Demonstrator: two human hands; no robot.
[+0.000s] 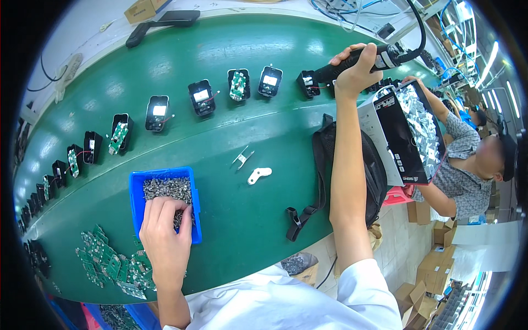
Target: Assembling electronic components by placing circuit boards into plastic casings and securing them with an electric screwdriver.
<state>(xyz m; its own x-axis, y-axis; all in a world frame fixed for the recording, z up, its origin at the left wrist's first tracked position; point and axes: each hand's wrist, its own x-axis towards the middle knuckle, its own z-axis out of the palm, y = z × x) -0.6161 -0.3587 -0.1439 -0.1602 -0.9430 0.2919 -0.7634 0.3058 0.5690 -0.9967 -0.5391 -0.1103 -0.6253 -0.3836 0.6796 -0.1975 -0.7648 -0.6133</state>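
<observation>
My left hand [165,234] reaches into a blue plastic bin [135,203] at the left. Its thumb and fingers are drawn together in the heap of small screws [168,188], and whatever they pinch is hidden. At the upper right my right hand [355,77] is wrapped round a black electric screwdriver [330,72] with a cable. The screwdriver's front end is beside a small black housing [308,85] with a red wire. More black housings [203,102] stand in a curved row on the green table [231,220], some with a green circuit board [238,85] in them.
Loose circuit boards [113,264] lie near the front left edge. A white plastic piece [259,175] and a metal bracket [242,159] lie mid-table. A black bag [366,170] lies under my right forearm. At the right, a co-worker [465,143] holds a box of white parts [421,124].
</observation>
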